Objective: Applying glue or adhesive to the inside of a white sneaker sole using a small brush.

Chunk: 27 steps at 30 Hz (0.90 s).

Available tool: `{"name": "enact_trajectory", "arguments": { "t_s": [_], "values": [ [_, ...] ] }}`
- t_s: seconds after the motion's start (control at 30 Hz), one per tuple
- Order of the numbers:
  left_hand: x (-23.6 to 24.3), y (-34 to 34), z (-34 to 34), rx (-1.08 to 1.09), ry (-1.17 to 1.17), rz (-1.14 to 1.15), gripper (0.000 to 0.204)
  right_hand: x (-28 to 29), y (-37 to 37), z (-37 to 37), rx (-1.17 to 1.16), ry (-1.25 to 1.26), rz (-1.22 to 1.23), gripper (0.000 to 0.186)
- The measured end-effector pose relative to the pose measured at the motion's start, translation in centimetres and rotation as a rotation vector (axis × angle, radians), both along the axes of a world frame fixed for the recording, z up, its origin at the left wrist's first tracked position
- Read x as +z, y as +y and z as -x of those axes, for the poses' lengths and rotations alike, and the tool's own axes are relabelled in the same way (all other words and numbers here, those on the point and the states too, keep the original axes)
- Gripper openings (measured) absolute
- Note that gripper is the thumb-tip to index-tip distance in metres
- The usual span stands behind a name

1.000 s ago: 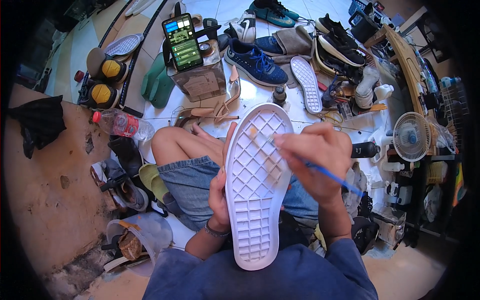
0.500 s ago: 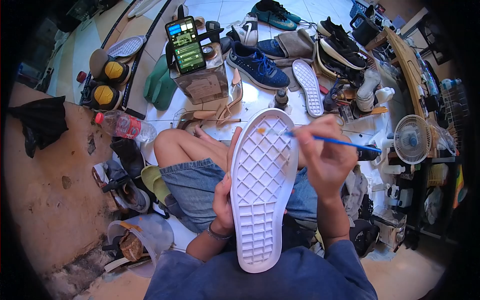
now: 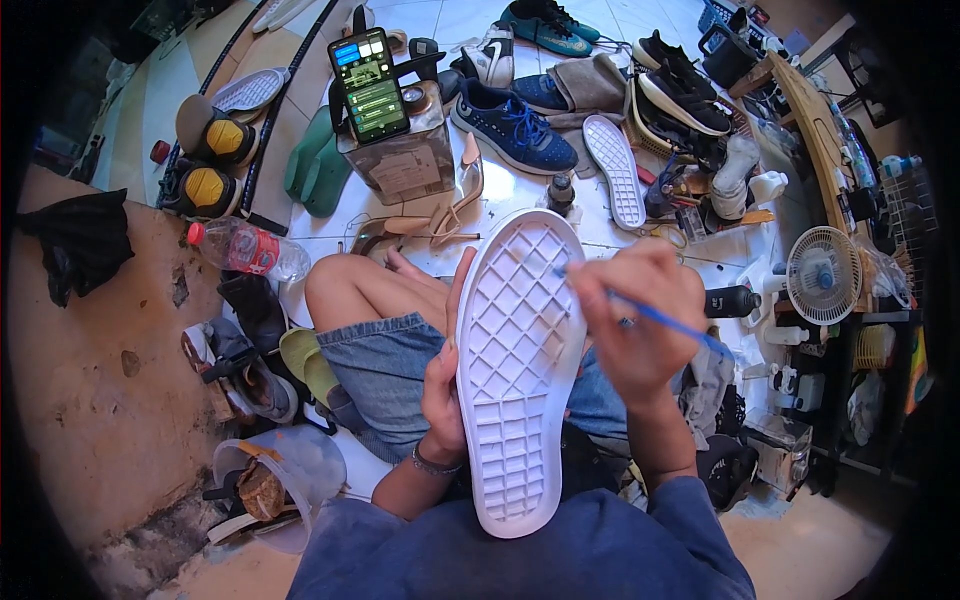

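A large white shoe sole (image 3: 515,400) stands upright in front of me, its grid of diamond and square cells facing me. My left hand (image 3: 440,400) grips its left edge, fingers partly hidden behind it. My right hand (image 3: 635,315) is closed round a thin blue-handled brush (image 3: 685,332), its tip at the upper right of the cells; the tip is blurred. Just beyond the sole stand a small dark bottle (image 3: 559,193) and a second white sole (image 3: 614,170), lying flat. My crossed legs in denim shorts are behind the held sole.
A phone (image 3: 368,85) leans on a metal can (image 3: 395,170), among many shoes (image 3: 510,130) and beige heels (image 3: 450,215). A plastic bottle (image 3: 245,250) and a bucket (image 3: 320,465) are at left. A fan (image 3: 823,275), wooden bench (image 3: 810,140) and black bottle (image 3: 732,302) are at right.
The brush has kept moving over the upper cells, its handle swinging flatter, then back to a downward slant. My right hand shifted slightly right and back. The sole moved a little.
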State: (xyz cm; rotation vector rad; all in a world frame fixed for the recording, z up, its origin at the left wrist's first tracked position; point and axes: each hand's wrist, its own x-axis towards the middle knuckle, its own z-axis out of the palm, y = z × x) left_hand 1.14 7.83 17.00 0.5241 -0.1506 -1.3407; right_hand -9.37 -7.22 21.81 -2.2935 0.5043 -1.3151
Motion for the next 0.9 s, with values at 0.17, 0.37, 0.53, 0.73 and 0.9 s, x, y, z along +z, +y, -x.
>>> {"name": "enact_trajectory", "arguments": {
  "t_s": [0.17,0.37,0.53,0.73,0.9],
  "values": [
    [-0.3,0.0,0.3,0.022,0.139,-0.017,0.077,0.3,1.2,-0.1,0.099,0.054,0.016,0.021],
    [-1.0,0.3,-0.3,-0.108,-0.045,-0.016,0.087,0.8,0.5,0.0,-0.001,0.085,0.088,0.021],
    [-1.3,0.4,-0.3,-0.098,0.023,0.019,0.086,0.4,-0.4,-0.1,-0.027,0.059,0.074,0.022],
    [-1.2,0.4,0.0,-0.014,-0.06,-0.122,0.086,0.1,0.0,-0.5,0.071,0.061,-0.015,0.019],
    [-1.2,0.4,0.0,-0.038,-0.047,-0.114,0.087,0.2,-1.2,-0.6,-0.065,0.009,0.004,0.018]
  ]
}}
